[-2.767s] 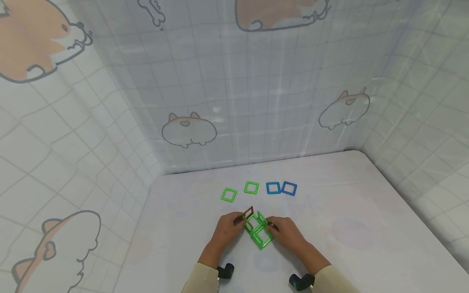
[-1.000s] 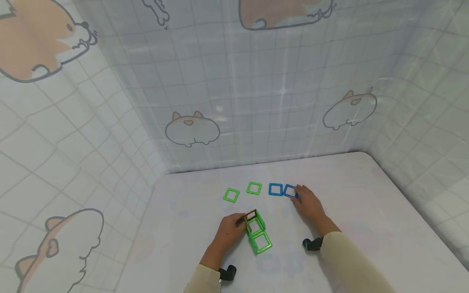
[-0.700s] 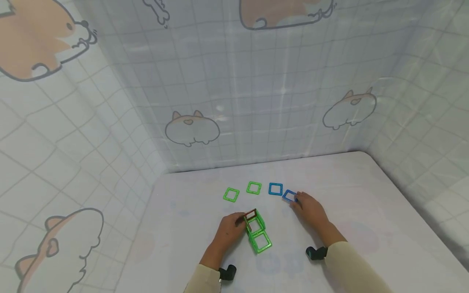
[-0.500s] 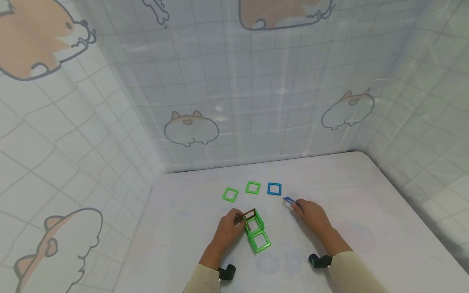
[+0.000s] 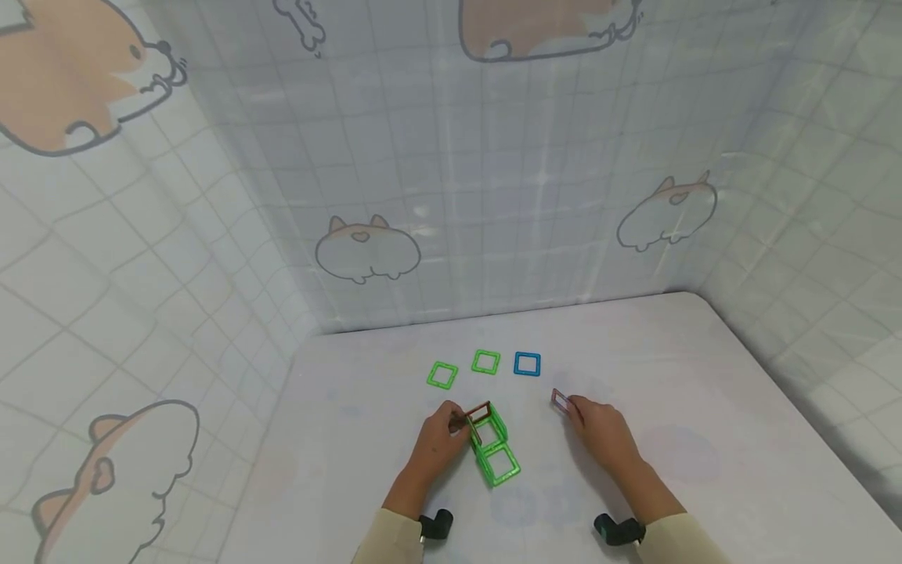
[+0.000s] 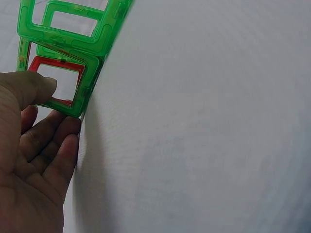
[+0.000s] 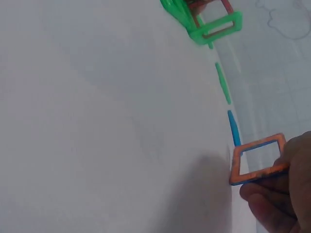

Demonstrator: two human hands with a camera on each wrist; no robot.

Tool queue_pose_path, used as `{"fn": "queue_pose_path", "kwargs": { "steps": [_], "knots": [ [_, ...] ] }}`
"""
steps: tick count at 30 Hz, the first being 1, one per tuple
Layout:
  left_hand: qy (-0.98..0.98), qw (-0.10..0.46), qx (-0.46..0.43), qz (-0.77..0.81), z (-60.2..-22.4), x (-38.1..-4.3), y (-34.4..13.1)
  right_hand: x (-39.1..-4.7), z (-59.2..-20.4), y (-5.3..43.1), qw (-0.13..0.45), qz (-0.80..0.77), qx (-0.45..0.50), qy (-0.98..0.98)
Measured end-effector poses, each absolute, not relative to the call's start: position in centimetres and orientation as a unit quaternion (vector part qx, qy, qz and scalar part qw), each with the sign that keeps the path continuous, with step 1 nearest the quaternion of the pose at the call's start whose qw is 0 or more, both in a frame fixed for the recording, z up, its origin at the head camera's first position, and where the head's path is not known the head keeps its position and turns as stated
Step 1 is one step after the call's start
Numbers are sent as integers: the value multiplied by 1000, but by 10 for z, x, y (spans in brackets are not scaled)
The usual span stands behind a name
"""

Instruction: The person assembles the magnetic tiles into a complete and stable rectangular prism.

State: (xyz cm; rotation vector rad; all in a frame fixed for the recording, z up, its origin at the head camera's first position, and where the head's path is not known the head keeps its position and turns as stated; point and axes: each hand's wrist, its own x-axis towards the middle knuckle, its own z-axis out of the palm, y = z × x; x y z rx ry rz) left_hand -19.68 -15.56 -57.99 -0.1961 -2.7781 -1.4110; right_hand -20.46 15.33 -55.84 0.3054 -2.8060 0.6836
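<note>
white table (image 5: 352,439): two green frames (image 5: 484,372), blue frame (image 5: 527,374), green-red assembly (image 5: 496,449)

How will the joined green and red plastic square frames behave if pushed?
The joined green and red frames may hinge or separate, since they meet only along edges. They're probably light, given their open centres. Each frame looks stiff, its sides straight.
</note>
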Motion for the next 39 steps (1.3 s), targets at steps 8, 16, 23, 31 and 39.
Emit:
{"fn": "queue_pose_path", "kwargs": {
  "steps": [8,16,23,31,39],
  "knots": [
    [-888,10,-65,-455,-582,-199,-157,-190,-560,149,87,271,89,-955],
    [-887,7,-68,-456,-581,-199,-156,-172,-565,143,58,296,71,-951],
    [-889,2,-54,-454,-577,-198,-157,-157,-565,127,42,335,94,-936],
    [-888,2,-53,-457,-578,-197,-155,-148,-568,106,32,334,130,-933],
    [-886,4,-48,-460,-580,-198,-155,-144,-572,97,31,343,155,-926]
  ]
}}
